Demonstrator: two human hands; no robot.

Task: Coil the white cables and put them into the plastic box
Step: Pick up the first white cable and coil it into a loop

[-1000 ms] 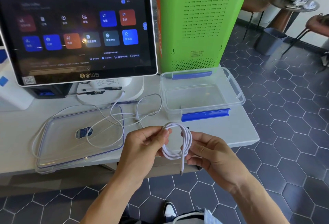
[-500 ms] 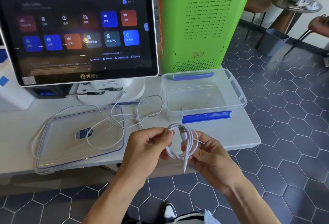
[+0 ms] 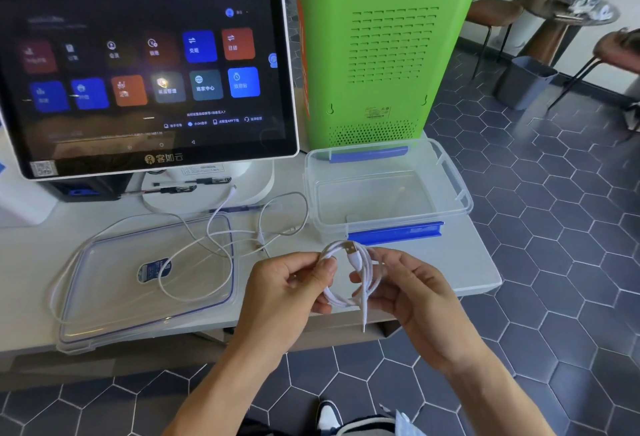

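Observation:
A white cable coil [image 3: 349, 274] hangs between my hands just in front of the table's near edge. My left hand [image 3: 284, 293] pinches its left side and my right hand [image 3: 408, 292] grips its right side. The USB plug lies across the top of the coil and a thin end dangles below. The clear plastic box [image 3: 460, 189] with blue clips stands open and empty on the table behind my hands. More loose white cables [image 3: 211, 238] sprawl over the box's clear lid [image 3: 104, 300] on the left.
A touchscreen terminal [image 3: 145, 68] on a white stand fills the back left. A green machine [image 3: 377, 51] stands behind the box. The table's right edge [image 3: 485, 252] drops to a hexagon-tiled floor with a grey bin [image 3: 523, 82] and chairs.
The USB plug end has been brought over the top of the coil, and both hands with the coil have shifted slightly right.

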